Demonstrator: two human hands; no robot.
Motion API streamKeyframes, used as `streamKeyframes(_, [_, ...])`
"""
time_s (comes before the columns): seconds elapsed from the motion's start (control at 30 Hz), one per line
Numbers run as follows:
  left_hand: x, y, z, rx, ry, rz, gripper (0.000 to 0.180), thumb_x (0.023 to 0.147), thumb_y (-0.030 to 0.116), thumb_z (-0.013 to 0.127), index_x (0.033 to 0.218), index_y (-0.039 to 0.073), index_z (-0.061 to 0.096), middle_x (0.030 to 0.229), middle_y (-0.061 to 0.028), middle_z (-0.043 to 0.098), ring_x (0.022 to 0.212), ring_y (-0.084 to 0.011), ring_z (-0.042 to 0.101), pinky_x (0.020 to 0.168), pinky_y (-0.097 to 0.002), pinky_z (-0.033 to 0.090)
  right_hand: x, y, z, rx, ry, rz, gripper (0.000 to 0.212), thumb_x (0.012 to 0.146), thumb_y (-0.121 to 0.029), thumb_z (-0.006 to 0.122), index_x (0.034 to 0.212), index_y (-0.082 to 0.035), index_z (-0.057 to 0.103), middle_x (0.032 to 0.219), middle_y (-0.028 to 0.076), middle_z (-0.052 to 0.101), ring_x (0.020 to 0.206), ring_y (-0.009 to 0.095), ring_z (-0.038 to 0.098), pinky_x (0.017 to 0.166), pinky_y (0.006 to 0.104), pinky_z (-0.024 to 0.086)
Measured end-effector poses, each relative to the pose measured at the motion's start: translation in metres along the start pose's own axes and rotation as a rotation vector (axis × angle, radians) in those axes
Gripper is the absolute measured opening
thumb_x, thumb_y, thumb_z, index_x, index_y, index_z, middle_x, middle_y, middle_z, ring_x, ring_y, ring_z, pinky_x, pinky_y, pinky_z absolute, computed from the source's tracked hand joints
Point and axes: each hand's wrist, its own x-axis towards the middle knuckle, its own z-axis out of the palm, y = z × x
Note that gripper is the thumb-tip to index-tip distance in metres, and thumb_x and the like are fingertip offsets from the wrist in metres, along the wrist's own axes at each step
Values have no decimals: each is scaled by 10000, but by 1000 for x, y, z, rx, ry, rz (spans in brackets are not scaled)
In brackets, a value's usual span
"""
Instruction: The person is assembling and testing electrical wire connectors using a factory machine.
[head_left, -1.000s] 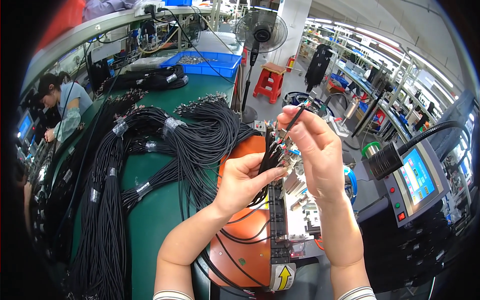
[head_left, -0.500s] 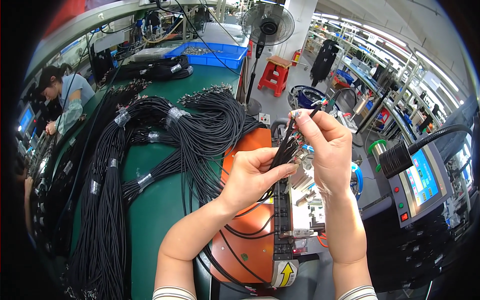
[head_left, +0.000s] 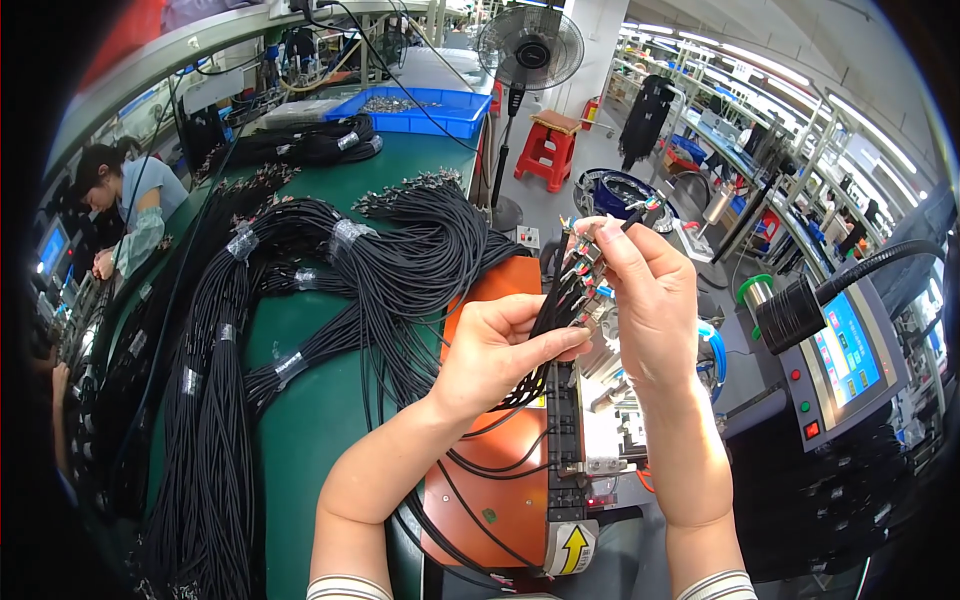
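- One blue tray (head_left: 430, 108) sits at the far end of the green bench (head_left: 300, 420), holding a heap of small grey metal parts; what they are is too small to tell.
- Left hand (head_left: 495, 350) is closed around a bunch of black cables (head_left: 555, 305), thumb pressing them against the fingers, just above the orange plate (head_left: 500, 500).
- Right hand (head_left: 650, 300) pinches the cable tips (head_left: 600, 245) with their coloured wires between thumb and fingertips, a little above the left hand.
- Large taped bundles of black cable (head_left: 330, 280) lie spread across the bench.
- Compared with half a second ago, both hands hold the same bunch in much the same grip; the tray shows more fully.
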Motion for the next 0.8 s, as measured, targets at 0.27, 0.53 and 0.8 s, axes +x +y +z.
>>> streamKeyframes(0.27, [2, 5, -4, -55, 58, -16, 198, 879, 11, 680, 1064, -57, 658, 915, -104, 709, 810, -133, 679, 748, -251, 564, -1, 2, 1, -23, -7, 12, 240, 976, -193, 594, 1022, 27, 676, 935, 43, 682, 836, 71, 595, 776, 230, 479])
streamKeyframes(0.53, [7, 8, -8, -131, 105, -23, 194, 878, 2, 672, 1064, -45, 645, 935, -129, 710, 812, -166, 702, 740, -276, 587, 0, 13, -8, -59, -148, 48, 249, 926, -134, 661, 1102, 38, 627, 822, 69, 677, 582, 103, 626, 506, 224, 505])
streamKeyframes(0.8, [6, 10, -6, -180, 117, -59, 217, 869, 21, 696, 1070, -40, 643, 956, -117, 707, 819, -158, 702, 750, -264, 588, 3, 19, -12, 2, -98, 116, 237, 904, -95, 685, 1107, 20, 646, 936, 66, 693, 775, 83, 622, 734, 228, 497])
